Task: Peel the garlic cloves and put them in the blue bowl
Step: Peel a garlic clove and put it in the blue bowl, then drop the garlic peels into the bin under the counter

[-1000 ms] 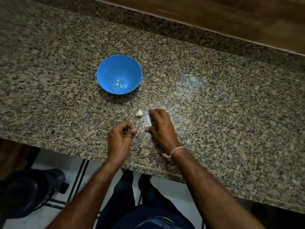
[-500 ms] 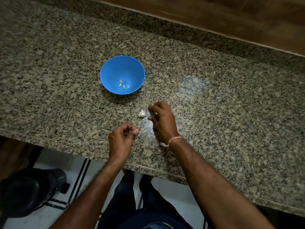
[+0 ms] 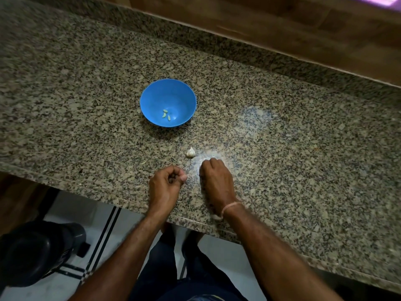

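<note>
On the table (image 3: 282,148) the bowl (image 3: 152,101) sits w/ three cloves (image 3: 166,114) in it, the garlic bulb (image 3: 190,152) in front & a bit right of it, our right hand (image 3: 214,179) just before the bulb, left hand (image 3: 166,183) beside it to the left.

A speckled granite countertop (image 3: 303,148) spans the scene, with a wooden panel (image 3: 282,25) along its far edge. Near left, a black rounded object (image 3: 36,253) sits on a white floor (image 3: 71,213) crossed by 2 black stripes (image 3: 104,242).
</note>
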